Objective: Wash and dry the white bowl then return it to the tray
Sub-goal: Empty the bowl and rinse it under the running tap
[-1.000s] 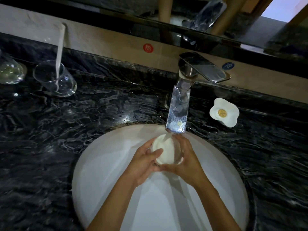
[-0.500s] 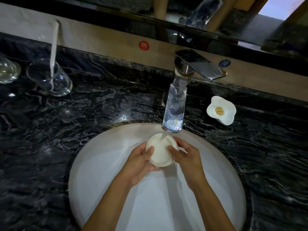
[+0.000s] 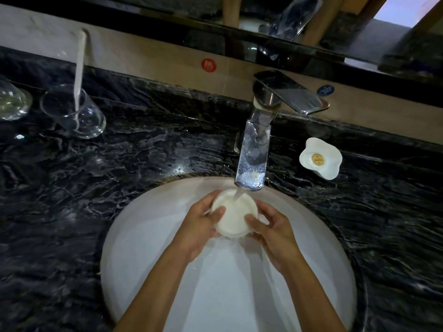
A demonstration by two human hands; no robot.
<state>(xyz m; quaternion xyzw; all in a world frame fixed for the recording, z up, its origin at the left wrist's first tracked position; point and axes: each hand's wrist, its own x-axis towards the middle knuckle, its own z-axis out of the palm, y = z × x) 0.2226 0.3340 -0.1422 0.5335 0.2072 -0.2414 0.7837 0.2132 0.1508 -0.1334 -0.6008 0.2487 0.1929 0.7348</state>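
The small white bowl (image 3: pixel 233 215) is held over the white sink basin (image 3: pixel 134 248), right under the chrome faucet (image 3: pixel 254 149). A stream of water runs from the spout onto the bowl and spills off below it. My left hand (image 3: pixel 200 227) grips the bowl's left side, thumb laid across its face. My right hand (image 3: pixel 271 232) holds the right side with its thumb on the rim. The bowl is tilted toward me. No tray is in view.
Black marble counter (image 3: pixel 119 164) surrounds the basin. A clear glass (image 3: pixel 74 113) with a white stick stands at the back left, another glass (image 3: pixel 10 103) at the left edge. A white flower-shaped dish (image 3: pixel 320 158) sits right of the faucet. A mirror runs behind.
The bowl has been turned in my hands under the stream, its face now tilted more toward me. My right thumb has shifted lower on the rim. Water keeps running.
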